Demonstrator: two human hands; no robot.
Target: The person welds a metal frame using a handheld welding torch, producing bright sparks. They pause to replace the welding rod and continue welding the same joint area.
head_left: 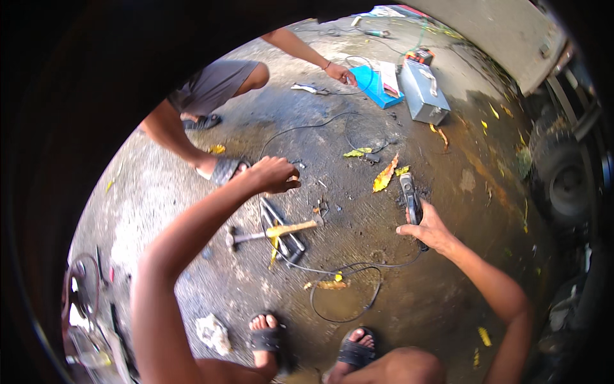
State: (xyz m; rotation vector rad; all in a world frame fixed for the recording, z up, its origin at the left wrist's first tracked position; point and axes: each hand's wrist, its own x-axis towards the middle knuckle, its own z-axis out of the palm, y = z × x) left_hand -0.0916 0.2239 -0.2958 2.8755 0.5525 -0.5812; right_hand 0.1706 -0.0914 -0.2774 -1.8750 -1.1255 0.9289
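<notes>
Head view: seemingly handling long black-and-silver corded tool (410,191), clamped in right hand (431,228); with left hand (275,175) curled, contents unclear; likely needing steadiness next.

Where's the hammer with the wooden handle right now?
In the head view, the hammer lies on the ground left of centre, its handle across some grey metal rods, below the left hand in the picture.

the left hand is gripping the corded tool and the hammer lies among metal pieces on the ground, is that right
Not quite: it's the right hand gripping the corded tool, as the head view shows; the left hand is well apart from it. The hammer does lie among metal pieces on the ground.
</notes>
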